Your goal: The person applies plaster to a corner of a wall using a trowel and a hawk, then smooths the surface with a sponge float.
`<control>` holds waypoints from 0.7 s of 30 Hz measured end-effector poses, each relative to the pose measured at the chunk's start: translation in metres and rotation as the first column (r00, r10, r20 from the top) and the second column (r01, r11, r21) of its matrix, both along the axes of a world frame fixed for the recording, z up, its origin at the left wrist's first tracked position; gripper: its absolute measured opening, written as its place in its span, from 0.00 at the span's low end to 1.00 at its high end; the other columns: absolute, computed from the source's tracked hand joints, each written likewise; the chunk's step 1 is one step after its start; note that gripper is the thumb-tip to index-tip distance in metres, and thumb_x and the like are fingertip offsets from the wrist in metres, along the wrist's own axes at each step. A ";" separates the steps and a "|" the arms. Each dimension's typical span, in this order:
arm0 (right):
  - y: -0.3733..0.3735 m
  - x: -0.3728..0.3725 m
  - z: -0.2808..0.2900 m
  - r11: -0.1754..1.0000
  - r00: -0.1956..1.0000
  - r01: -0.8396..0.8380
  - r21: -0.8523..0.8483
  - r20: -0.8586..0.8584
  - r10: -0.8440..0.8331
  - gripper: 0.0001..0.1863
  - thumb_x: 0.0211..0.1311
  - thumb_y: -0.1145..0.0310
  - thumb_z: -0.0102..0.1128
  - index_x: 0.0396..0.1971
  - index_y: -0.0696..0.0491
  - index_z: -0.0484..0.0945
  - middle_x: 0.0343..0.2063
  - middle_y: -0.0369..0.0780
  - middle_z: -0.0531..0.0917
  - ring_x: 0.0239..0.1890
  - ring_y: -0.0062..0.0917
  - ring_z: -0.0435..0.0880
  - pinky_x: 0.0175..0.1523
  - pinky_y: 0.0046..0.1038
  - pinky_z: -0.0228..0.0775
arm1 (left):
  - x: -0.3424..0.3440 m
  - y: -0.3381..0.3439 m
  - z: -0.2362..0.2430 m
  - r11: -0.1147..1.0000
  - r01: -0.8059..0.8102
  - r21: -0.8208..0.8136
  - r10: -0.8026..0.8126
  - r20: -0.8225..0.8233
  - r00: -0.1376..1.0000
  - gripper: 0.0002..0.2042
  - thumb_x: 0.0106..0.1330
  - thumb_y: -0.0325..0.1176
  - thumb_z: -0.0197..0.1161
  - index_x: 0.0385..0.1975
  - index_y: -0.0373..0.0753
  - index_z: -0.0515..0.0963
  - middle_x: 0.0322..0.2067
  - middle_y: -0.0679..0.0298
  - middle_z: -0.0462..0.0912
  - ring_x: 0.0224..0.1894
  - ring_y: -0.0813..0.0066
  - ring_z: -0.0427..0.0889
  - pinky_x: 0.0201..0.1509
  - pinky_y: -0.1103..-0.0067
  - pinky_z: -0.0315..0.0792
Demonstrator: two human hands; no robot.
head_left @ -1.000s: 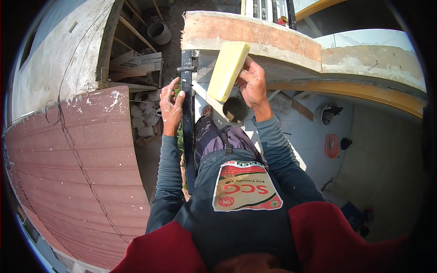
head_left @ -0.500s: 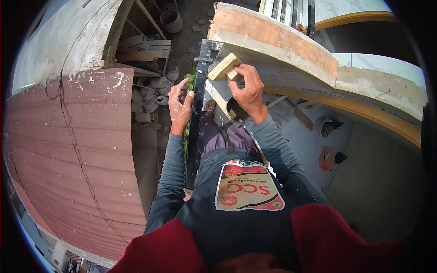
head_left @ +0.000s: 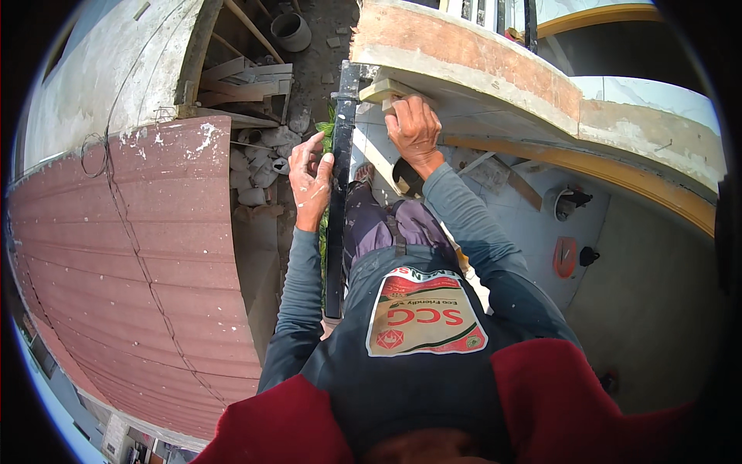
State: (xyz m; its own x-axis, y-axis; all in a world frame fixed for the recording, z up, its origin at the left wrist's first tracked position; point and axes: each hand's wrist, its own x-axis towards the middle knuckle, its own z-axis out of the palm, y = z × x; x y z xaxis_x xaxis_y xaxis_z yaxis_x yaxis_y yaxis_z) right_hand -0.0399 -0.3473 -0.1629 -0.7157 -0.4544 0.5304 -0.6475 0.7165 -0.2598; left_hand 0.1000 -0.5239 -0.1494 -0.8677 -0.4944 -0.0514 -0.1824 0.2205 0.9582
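Observation:
My right hand (head_left: 415, 133) is closed on a pale yellow hand float (head_left: 379, 91), its fingers on the float's grip. The float's flat face lies up against the grey plastered face of a concrete wall (head_left: 495, 108), close to the wall's left end. My left hand (head_left: 311, 184) is spattered with white and holds nothing, its fingers loosely curled and apart. It is beside a long black metal bar (head_left: 336, 193); whether the fingertips touch the bar I cannot tell. Green leaves (head_left: 325, 141) show between that hand and the bar.
A red-brown corrugated metal sheet (head_left: 170, 255) stretches along the left. Wooden boards (head_left: 247, 83), a grey bucket (head_left: 291, 32) and rubble-like sacks (head_left: 259, 166) lie beyond. To the right, another bucket (head_left: 563, 203) and a red tray (head_left: 565, 257) stand on a tiled floor lower down.
My right hand has moved the float slightly up and turned it from a tilted position onto the wall face. The left hand has stayed nearly in place beside the bar.

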 end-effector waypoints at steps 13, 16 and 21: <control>-0.022 -0.002 0.021 0.910 0.976 0.195 -0.365 -0.018 -0.217 0.19 0.35 0.74 0.72 0.30 0.53 0.74 0.28 0.42 0.72 0.30 0.37 0.77 0.32 0.35 0.72 | -0.020 0.003 0.014 0.997 0.062 -0.042 -0.061 0.017 0.998 0.18 0.63 0.31 0.63 0.54 0.41 0.77 0.43 0.66 0.74 0.41 0.76 0.71 0.42 0.81 0.69; 0.027 -0.004 0.026 0.875 0.943 0.313 -0.370 0.015 -0.331 0.19 0.35 0.74 0.72 0.30 0.55 0.73 0.29 0.44 0.72 0.32 0.41 0.77 0.34 0.38 0.71 | -0.024 -0.005 0.010 0.991 0.074 -0.114 -0.068 0.057 0.996 0.19 0.64 0.28 0.63 0.55 0.40 0.76 0.44 0.66 0.73 0.43 0.78 0.72 0.45 0.82 0.72; 0.142 -0.010 0.043 0.755 0.793 0.515 -0.406 -0.110 -0.600 0.21 0.41 0.73 0.75 0.33 0.58 0.71 0.29 0.43 0.72 0.31 0.35 0.73 0.37 0.36 0.67 | -0.058 -0.015 -0.004 0.975 0.080 -0.205 -0.080 0.009 0.997 0.27 0.58 0.30 0.67 0.60 0.42 0.70 0.46 0.57 0.73 0.49 0.64 0.73 0.48 0.73 0.72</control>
State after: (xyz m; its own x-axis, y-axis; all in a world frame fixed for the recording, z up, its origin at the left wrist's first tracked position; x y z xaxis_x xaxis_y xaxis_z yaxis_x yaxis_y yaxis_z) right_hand -0.0494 -0.2052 -0.1203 -0.6281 0.2267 0.7444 -0.2291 0.8603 -0.4553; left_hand 0.0419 -0.5387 -0.1539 -0.9049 -0.4235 0.0433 -0.1569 0.4262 0.8909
